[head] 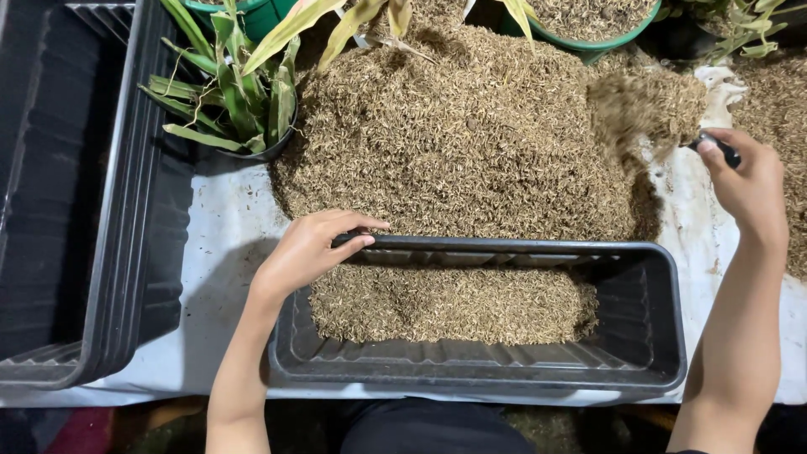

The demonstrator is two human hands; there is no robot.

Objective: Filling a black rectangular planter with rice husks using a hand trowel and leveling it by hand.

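White sheeting covers the bench beneath a big heap of tan rice husks. Before it sits a long black rectangular plastic planter trough, partly filled with husks. The left hand has its fingers clamped on the trough's far rim. The right hand is closed around a dark scoop handle, with husks spilling from the scoop.
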